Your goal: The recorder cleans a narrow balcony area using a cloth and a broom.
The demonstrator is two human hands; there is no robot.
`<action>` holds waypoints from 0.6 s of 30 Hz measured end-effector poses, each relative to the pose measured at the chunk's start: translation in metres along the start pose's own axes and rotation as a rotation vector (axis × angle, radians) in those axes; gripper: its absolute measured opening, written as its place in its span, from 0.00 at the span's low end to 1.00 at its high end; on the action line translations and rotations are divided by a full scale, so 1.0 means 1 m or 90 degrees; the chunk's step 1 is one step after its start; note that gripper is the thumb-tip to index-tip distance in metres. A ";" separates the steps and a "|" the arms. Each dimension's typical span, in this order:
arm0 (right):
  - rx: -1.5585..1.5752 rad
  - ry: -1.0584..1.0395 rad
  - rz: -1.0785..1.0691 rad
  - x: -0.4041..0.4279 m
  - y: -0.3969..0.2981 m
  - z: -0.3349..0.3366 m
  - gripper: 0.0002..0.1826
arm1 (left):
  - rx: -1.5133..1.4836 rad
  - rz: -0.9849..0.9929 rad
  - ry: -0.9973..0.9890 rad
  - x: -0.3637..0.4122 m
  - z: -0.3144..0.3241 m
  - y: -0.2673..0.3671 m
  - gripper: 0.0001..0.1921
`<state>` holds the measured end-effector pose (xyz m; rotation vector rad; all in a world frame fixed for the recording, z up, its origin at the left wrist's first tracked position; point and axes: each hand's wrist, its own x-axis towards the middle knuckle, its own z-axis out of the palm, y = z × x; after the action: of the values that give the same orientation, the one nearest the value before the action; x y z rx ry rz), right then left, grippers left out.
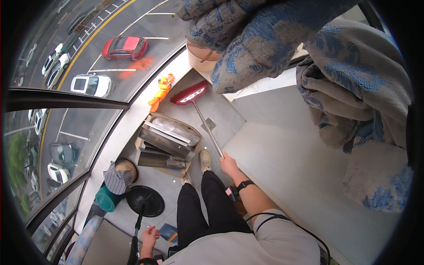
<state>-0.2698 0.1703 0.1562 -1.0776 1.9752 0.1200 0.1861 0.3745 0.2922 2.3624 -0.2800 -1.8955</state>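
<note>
My right hand (228, 165) is closed around the metal handle of a broom (190, 93) with red bristles. The broom head lies on the grey tiled floor near the corner by the window ledge, and the handle passes over a square floor drain (208, 124). My left hand (150, 236) hangs at the lower left with its fingers partly bent, holding nothing that I can see. It is beside a black pole that rises from a round black base (145, 201). Just right of that hand, a dark blue flat item (169, 233) lies on the floor.
An open cardboard box (195, 154) with metal panels stands before my feet. An orange strap (160, 92) lies on the window ledge (116, 132). A teal container (107, 198) and a cloth-topped round stool or tub (127, 170) stand left. Blue-grey patterned cloth (258, 49) hangs overhead.
</note>
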 end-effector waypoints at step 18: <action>0.602 -0.087 0.436 -0.118 0.053 0.007 0.28 | 0.040 0.030 -0.024 -0.011 -0.008 0.025 0.17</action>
<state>-0.2735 0.2817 0.2215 0.2119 1.8474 -0.3414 0.1895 0.3521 0.3095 2.3399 -0.4012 -1.9390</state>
